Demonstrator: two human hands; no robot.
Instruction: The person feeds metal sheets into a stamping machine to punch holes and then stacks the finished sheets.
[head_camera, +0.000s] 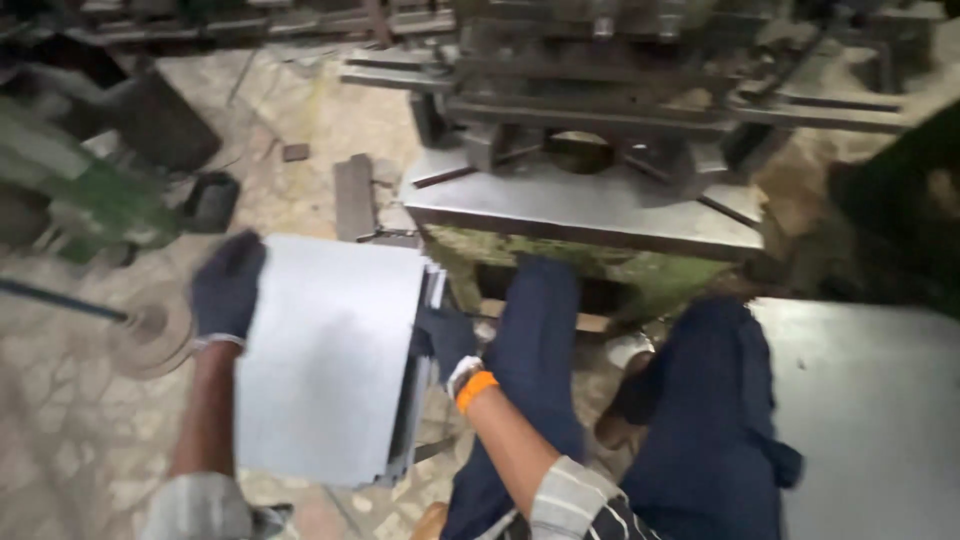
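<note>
A stack of thin grey metal sheets (330, 350) stands on edge to the left of my knees. My left hand (226, 285), in a dark glove, grips the stack's upper left edge. On the right edge of the stack is my right hand (446, 343), in a dark glove with an orange cuff, clamped over the sheets' side. My legs in dark blue trousers (700, 400) are spread in front of a press machine.
A heavy metal press (590, 200) with a flat steel bed and a round die opening stands straight ahead. A large grey sheet (880, 410) lies at the right. Green machinery (90, 200) and a dark block sit at the left on the stone floor.
</note>
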